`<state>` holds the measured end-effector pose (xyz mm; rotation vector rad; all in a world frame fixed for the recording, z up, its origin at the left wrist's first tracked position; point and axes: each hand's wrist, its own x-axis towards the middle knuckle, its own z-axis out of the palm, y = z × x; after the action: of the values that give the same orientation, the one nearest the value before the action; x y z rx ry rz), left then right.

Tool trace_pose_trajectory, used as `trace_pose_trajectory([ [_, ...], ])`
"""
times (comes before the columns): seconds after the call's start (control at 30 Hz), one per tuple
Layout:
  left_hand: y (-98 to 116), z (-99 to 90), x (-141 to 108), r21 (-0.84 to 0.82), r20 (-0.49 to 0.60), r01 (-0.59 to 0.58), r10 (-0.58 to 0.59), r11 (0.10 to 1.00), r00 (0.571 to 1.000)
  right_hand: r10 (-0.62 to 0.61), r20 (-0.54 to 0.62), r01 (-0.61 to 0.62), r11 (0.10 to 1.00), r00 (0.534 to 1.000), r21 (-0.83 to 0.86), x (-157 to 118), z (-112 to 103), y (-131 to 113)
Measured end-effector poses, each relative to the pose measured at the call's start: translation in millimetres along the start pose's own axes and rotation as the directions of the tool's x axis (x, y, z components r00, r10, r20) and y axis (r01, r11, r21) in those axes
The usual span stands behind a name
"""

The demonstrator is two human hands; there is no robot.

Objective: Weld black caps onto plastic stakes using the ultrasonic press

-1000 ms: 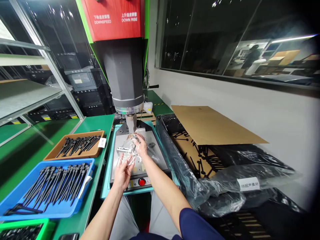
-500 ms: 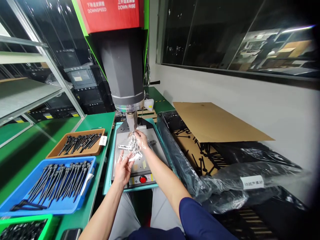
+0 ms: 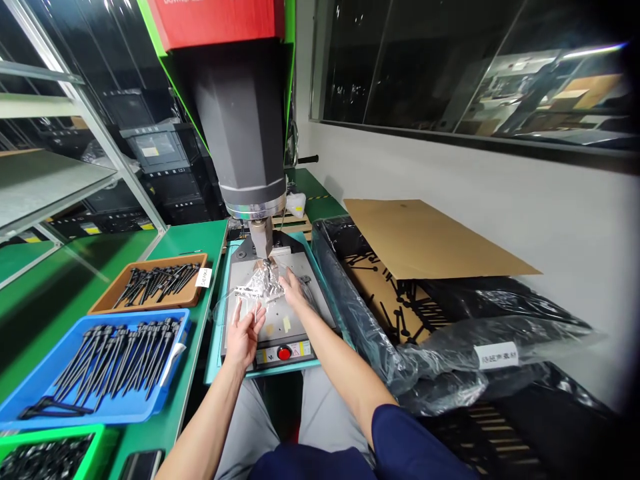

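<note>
Left hand [image 3: 244, 337] palm up, fingers spread and loosely curled; right hand [image 3: 294, 292] bent at the film's right edge, and whether it pinches anything cannot be told. Crinkled clear plastic film [image 3: 263, 285] lies between and beyond the fingertips, heaped directly under a machine's metal tip [image 3: 261, 239], over a grey plate [image 3: 300, 327] with a red button [image 3: 284, 353]. At left, blue tray [image 3: 30, 373] and brown tray [image 3: 150, 305] hold black rods. At right, a cardboard sheet [image 3: 435, 240] partly covers a plastic-lined box.

Metal plate [image 3: 243, 272] under clear plastic [image 3: 265, 281], green bench [image 3: 200, 232] under brown tray [image 3: 189, 297], blue tray [image 3: 123, 409]
</note>
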<state>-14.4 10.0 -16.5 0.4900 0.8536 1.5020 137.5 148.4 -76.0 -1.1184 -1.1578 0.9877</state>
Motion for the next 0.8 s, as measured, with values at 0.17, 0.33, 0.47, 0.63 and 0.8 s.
trace_pose_trajectory([
  [0.17, -5, -0.9, 0, 0.018, 0.016, 0.006, -0.007, 1.0, 1.0, -0.094, -0.004, 0.085, 0.918, 0.996, -0.386, 1, -21, -4],
  [0.33, -9, -1.9, 1, 0.029, 0.015, 0.004, -0.004, 1.0, 1.0, -0.151, 0.061, 0.16, 0.839, 0.987, -0.521, 14, -33, -10],
  [0.47, -9, -3.0, 0, 0.025, 0.024, 0.008, -0.008, 1.0, 1.0, -0.162, 0.138, 0.212, 0.786, 0.977, -0.581, 13, -39, -12],
  [0.63, -11, -1.9, -1, 0.021, 0.017, 0.012, -0.012, 1.0, 1.0, -0.171, 0.262, 0.299, 0.744, 0.95, -0.597, -6, -40, -11],
  [0.8, -14, -2.1, 0, 0.021, 0.011, 0.017, -0.017, 1.0, 1.0, -0.141, 0.337, 0.33, 0.718, 0.931, -0.612, -39, -44, -5],
])
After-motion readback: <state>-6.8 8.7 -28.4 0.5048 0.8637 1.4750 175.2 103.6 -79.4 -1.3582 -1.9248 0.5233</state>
